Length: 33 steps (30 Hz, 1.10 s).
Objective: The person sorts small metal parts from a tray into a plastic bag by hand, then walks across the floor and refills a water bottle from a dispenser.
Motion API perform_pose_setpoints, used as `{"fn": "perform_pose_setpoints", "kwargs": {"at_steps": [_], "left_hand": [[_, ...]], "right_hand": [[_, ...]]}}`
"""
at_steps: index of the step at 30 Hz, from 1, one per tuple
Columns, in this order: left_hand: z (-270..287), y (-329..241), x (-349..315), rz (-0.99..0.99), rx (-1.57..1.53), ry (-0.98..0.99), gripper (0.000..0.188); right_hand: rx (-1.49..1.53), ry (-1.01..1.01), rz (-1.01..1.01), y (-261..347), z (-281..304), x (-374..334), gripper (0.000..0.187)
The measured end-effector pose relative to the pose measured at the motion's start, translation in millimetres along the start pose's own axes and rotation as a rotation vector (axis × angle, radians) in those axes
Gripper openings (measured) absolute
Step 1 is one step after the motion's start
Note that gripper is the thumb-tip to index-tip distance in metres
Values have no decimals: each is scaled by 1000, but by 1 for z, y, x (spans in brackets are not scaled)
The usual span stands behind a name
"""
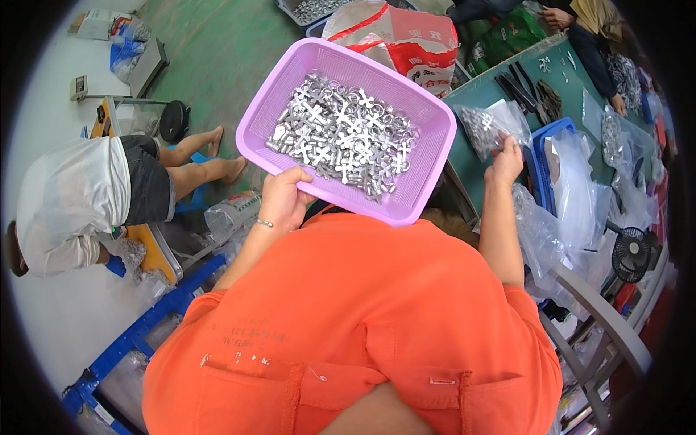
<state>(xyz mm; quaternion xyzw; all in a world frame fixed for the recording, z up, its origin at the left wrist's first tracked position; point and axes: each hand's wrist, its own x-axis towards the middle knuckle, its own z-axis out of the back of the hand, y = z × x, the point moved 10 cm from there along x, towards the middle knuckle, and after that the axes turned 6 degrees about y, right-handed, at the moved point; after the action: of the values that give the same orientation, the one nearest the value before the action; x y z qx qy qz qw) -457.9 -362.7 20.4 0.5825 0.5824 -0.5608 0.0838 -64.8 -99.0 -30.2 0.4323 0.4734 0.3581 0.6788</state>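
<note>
A light purple plastic basket (254, 138) is tilted in front of my orange shirt, its near edge close to my body. Inside lies a heap of small silver metal pieces (341, 134), many cross-shaped, some like rings. My left hand (284, 197) grips the basket's near left rim, thumb over the edge. Off to the right, my right hand (505, 161) pinches a clear plastic bag (493, 127) with silver metal pieces inside. That bag is over the green table (464, 98), beside a blue tray; whether it touches the tabletop I cannot tell.
The blue tray (540, 170) holds clear plastic bags. Black-handled tools (516, 90) lie on the table, with another person's hand (618, 104) beyond. A red and white sack (395, 40) stands behind the basket. At left a person (80, 181) bends over a yellow-topped table (156, 254). A black fan (631, 254) sits right.
</note>
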Motion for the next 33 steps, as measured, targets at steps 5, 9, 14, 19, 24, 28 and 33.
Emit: {"fn": "perform_pose_setpoints", "kwargs": {"at_steps": [5, 9, 14, 19, 24, 28, 33], "left_hand": [[-7, -2, -5, -1, -34, -7, 33], [-11, -2, -8, -12, -50, -16, 36], [-8, 0, -3, 8, -17, 22, 39], [-14, -4, -7, -23, -36, 12, 37], [-10, -6, -4, -56, -9, 33, 31], [-10, -10, -7, -48, -11, 45, 27], [1, -10, 1, -23, 23, 60, 25]], "right_hand": [[41, -141, -66, -5, 32, -8, 20], [-371, -265, 609, 80, 15, -51, 38], [-516, 784, 677, 108, -130, -142, 30], [-879, 1132, 812, 90, -200, -209, 28], [-1112, 1146, 767, 63, -212, -203, 23], [-1110, 1179, 709, 60, -213, -205, 21], [-1022, 1127, 550, 70, -205, -196, 20]]}}
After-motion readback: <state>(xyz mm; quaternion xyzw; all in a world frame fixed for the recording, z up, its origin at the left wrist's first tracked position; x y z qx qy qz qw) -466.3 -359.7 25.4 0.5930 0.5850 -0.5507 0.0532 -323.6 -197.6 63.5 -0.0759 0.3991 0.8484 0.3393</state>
